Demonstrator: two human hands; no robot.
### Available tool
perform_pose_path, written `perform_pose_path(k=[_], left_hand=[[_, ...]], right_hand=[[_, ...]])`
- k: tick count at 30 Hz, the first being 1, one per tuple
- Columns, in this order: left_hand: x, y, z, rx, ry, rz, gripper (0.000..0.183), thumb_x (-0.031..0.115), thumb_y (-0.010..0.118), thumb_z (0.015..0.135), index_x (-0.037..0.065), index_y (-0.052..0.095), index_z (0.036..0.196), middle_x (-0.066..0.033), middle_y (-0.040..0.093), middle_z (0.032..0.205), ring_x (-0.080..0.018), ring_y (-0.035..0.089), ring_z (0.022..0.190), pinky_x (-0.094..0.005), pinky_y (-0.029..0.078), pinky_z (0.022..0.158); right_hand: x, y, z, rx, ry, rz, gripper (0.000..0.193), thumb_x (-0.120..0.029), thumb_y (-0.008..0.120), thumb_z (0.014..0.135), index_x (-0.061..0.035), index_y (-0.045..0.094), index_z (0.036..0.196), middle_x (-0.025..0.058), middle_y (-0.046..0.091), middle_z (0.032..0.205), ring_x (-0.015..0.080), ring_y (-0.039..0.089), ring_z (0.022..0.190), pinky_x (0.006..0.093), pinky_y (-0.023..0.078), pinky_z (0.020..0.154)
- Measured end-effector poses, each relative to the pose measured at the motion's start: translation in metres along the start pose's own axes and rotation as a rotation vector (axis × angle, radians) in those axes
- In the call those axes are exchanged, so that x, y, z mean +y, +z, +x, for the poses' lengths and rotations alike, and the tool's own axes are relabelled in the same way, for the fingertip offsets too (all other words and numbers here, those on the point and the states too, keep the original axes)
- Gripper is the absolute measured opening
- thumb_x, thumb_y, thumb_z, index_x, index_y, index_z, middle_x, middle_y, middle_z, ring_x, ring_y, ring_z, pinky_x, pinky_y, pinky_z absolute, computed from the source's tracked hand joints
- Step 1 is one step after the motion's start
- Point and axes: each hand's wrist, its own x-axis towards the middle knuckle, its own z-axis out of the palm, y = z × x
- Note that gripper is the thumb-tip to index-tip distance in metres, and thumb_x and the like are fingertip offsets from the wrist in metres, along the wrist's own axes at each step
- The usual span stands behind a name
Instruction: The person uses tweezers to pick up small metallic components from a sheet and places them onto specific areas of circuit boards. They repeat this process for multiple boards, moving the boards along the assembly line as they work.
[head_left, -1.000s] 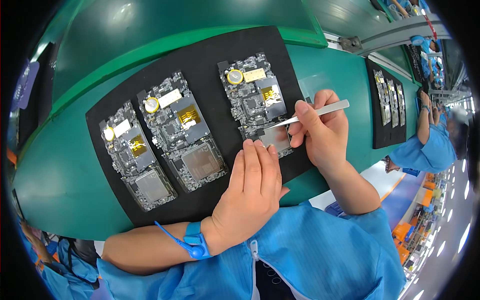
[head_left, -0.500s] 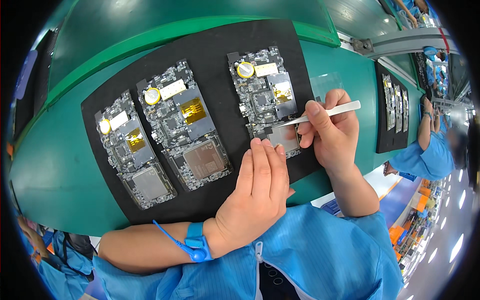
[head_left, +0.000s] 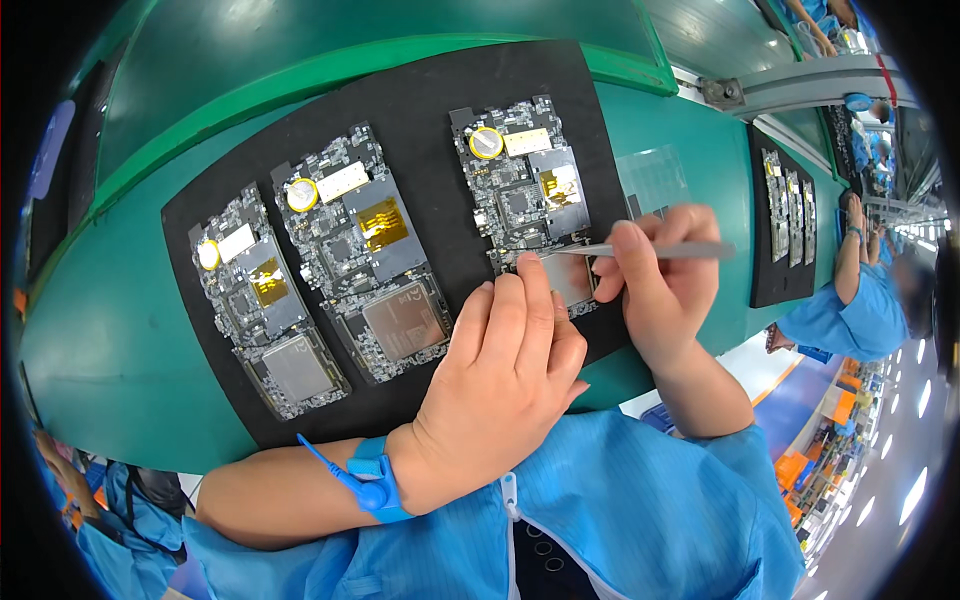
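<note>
Three circuit boards lie on a black mat: a left board (head_left: 243, 293), a middle board (head_left: 330, 240) and a right board (head_left: 510, 205). Each carries a round yellow-rimmed coin cell, a white rectangle, amber film and a metal plate. My right hand (head_left: 665, 285) pinches metal tweezers (head_left: 690, 250), whose tips point left at the middle of the right board. Stretched out, the fingers of my left hand (head_left: 490, 390) rest over that board's lower left part, the index fingertip beside the tweezer tips. Whatever lies under these fingertips is hidden.
The black mat (head_left: 445, 120) lies on a green table (head_left: 110, 330) with a raised green edge (head_left: 350, 65) behind it. A clear sheet (head_left: 650, 175) is beyond my right hand. Further right, another mat (head_left: 780, 285) holds several boards, near a person in blue (head_left: 840, 320).
My left hand has shifted up and slightly left, its index fingertip now by the tweezer tips. The tweezers have tilted flatter, their rear end lower, and the right hand has turned with them.
</note>
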Motion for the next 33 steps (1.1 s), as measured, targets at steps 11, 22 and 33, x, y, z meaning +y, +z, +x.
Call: perform_pose_path(k=[11, 22, 33], left_hand=[[0.011, 0.003, -0.012, -0.042, 0.037, 0.211, 0.064, 0.040, 0.063, 0.074, -0.011, 0.056, 0.114, -0.0266, 0.053, 0.114, -0.0418, 0.050, 0.113, -0.0479, 0.042, 0.098], [0.015, 0.005, -0.009, -0.011, 0.047, 0.279, 0.062, 0.041, 0.062, 0.077, -0.012, 0.057, 0.110, -0.0259, 0.055, 0.108, -0.0413, 0.052, 0.109, -0.0482, 0.044, 0.095], [0.051, 0.017, 0.068, -0.128, 0.184, 0.235, 0.066, 0.043, 0.060, 0.081, -0.007, 0.051, 0.123, -0.0256, 0.047, 0.125, -0.0371, 0.043, 0.117, -0.0453, 0.032, 0.102]], right_hand=[[0.008, 0.002, -0.007, -0.161, -0.299, -0.109, 0.026, 0.007, 0.061, 0.084, -0.0024, 0.036, 0.084, 0.0158, 0.064, 0.075, 0.0097, 0.061, 0.055, 0.0207, 0.050, 0.049], [0.004, 0.000, -0.010, -0.325, -0.770, -0.576, 0.029, 0.009, 0.070, 0.071, -0.0091, 0.048, 0.068, 0.0093, 0.066, 0.070, 0.0197, 0.058, 0.052, 0.0283, 0.043, 0.044], [0.009, -0.137, 0.029, 0.254, 0.165, -0.054, 0.022, -0.014, 0.065, 0.088, -0.0077, 0.044, 0.092, 0.0083, 0.059, 0.066, 0.0100, 0.055, 0.049, 0.0195, 0.042, 0.042]])
